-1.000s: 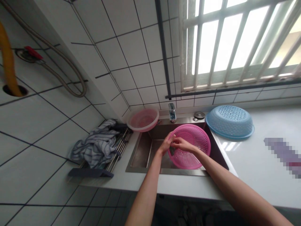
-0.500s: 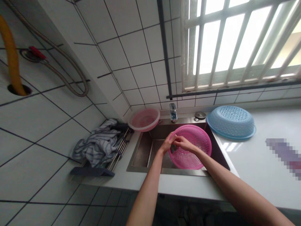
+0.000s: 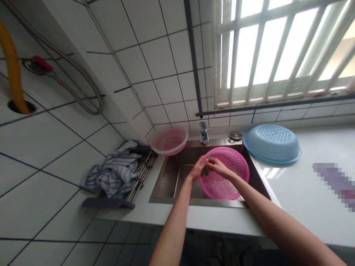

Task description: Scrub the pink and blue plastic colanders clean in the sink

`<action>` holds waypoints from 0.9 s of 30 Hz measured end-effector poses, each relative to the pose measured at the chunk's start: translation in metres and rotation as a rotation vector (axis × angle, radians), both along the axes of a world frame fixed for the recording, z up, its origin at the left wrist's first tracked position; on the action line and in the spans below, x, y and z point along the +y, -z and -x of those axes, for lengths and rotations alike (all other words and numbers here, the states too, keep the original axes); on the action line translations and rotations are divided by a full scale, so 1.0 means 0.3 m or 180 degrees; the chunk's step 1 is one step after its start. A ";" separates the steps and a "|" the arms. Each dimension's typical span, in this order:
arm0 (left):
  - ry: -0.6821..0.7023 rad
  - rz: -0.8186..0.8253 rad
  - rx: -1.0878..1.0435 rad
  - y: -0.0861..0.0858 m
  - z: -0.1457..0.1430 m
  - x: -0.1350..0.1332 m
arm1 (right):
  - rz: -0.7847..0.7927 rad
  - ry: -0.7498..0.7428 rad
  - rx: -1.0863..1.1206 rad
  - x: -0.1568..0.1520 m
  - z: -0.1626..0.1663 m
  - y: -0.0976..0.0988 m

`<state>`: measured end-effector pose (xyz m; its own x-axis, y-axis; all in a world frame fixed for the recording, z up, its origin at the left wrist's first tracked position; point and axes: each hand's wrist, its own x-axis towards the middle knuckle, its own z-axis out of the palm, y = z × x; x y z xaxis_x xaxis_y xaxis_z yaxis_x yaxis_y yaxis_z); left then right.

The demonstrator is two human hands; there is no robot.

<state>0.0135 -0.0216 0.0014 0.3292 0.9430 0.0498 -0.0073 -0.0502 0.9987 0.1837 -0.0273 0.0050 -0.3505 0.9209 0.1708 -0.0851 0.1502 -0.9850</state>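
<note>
A pink plastic colander (image 3: 226,188) with a perforated wall leans tilted inside the steel sink (image 3: 184,177). My left hand (image 3: 196,170) is closed at the colander's left rim, its thumb on the near side. My right hand (image 3: 217,167) is pinched closed just beside it, over the colander's inner side. Between the two hands a small dark grey thing (image 3: 205,171) shows, limp-looking and partly covered by my fingers; its kind is too small to tell. The chrome faucet (image 3: 203,133) stands behind the hands.
A pink basin (image 3: 169,141) rests at the sink's back left corner. An upturned blue basket (image 3: 273,146) lies on the counter at right, near a metal drain strainer (image 3: 236,136). Striped cloth (image 3: 118,171) lies on a roll-up rack (image 3: 142,170) at left. A barred window is behind.
My right fingers have shifted slightly against the small grey thing, and more of it shows between my hands. The colander stays in place.
</note>
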 end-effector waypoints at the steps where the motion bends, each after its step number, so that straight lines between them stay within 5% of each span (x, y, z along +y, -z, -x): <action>1: -0.0027 0.0021 0.0011 -0.003 0.003 -0.001 | -0.0017 -0.0043 -0.0016 -0.007 0.013 0.000; 9: 0.0023 0.0138 -0.0108 0.002 -0.010 0.006 | 0.0221 0.1358 0.0354 0.075 -0.055 0.025; 11: 0.0063 0.0215 -0.0126 0.006 -0.011 0.005 | 0.0191 0.1242 0.0327 0.072 -0.060 0.027; 17: -0.0020 -0.0104 0.0181 -0.010 0.008 -0.007 | -0.0111 -0.0068 -0.0141 0.010 0.019 0.035; 19: -0.0004 -0.0098 0.0160 -0.015 0.007 -0.009 | -0.0155 0.0084 -0.0192 0.019 0.020 0.047; 24: 0.0158 -0.0055 0.0189 -0.016 -0.009 -0.009 | -0.0076 0.1358 -0.0219 0.085 -0.049 0.072; 27: 0.0195 -0.0076 0.0163 -0.015 -0.011 -0.012 | -0.0064 0.1019 -0.0179 0.084 -0.054 0.075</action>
<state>0.0168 -0.0251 0.0060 0.3889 0.9197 0.0535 0.0401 -0.0749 0.9964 0.1998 -0.0021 -0.0174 -0.0530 0.9825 0.1785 0.0241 0.1799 -0.9834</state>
